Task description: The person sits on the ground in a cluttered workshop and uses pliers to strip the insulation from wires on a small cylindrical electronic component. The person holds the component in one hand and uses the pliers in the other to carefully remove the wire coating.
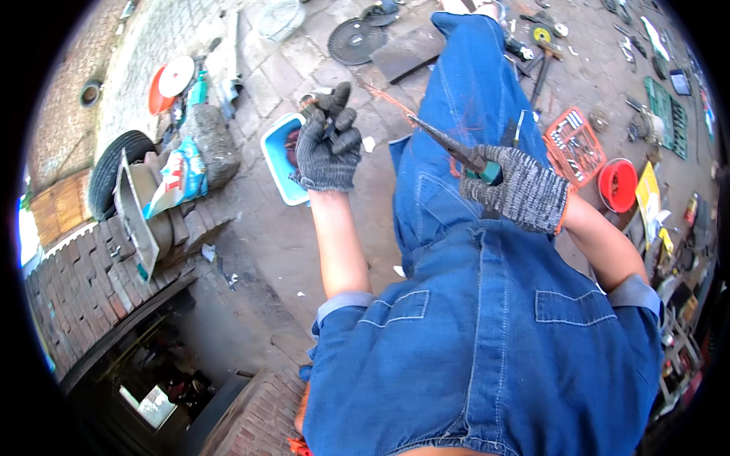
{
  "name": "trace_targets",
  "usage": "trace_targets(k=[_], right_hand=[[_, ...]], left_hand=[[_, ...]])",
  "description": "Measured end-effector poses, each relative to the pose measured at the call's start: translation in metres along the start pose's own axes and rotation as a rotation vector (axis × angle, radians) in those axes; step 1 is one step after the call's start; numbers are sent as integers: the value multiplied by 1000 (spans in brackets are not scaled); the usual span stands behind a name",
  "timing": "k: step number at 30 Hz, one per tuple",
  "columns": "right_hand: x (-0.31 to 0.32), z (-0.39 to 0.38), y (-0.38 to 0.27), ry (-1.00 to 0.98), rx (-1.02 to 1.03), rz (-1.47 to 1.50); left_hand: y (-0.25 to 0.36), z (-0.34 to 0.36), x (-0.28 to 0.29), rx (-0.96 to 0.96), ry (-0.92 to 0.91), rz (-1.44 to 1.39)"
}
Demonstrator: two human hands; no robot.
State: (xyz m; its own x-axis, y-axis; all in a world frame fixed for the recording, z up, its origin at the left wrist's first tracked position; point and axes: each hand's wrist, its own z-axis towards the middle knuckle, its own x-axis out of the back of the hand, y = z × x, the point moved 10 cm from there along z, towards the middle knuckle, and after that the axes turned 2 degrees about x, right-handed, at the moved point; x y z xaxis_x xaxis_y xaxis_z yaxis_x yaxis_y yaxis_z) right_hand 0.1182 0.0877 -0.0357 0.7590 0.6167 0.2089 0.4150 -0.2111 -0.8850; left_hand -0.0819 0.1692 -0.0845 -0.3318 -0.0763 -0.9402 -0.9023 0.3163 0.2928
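Note:
My left hand, in a grey-and-black knit glove, has its fingers curled round a small metal part that is mostly hidden. A light-blue plastic tub with dark reddish contents sits just beneath and left of it. My right hand, in a similar glove, grips long, dark-jawed pliers with teal handles, pointing up and leftward over my denim-covered leg. Thin frayed copper-coloured wire shows at the jaws' tips.
An orange socket case, a red bowl, a green tool case and a hammer lie rightward on the paving. Leftward are a tyre, a stone block and a brick edge above a dark opening. Round grilles lie ahead.

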Motion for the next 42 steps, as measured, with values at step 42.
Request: trace_targets(k=[42], right_hand=[[46, -8, 38, 286, 125, 694]], left_hand=[[-150, -48, -53, 635, -24, 633]])
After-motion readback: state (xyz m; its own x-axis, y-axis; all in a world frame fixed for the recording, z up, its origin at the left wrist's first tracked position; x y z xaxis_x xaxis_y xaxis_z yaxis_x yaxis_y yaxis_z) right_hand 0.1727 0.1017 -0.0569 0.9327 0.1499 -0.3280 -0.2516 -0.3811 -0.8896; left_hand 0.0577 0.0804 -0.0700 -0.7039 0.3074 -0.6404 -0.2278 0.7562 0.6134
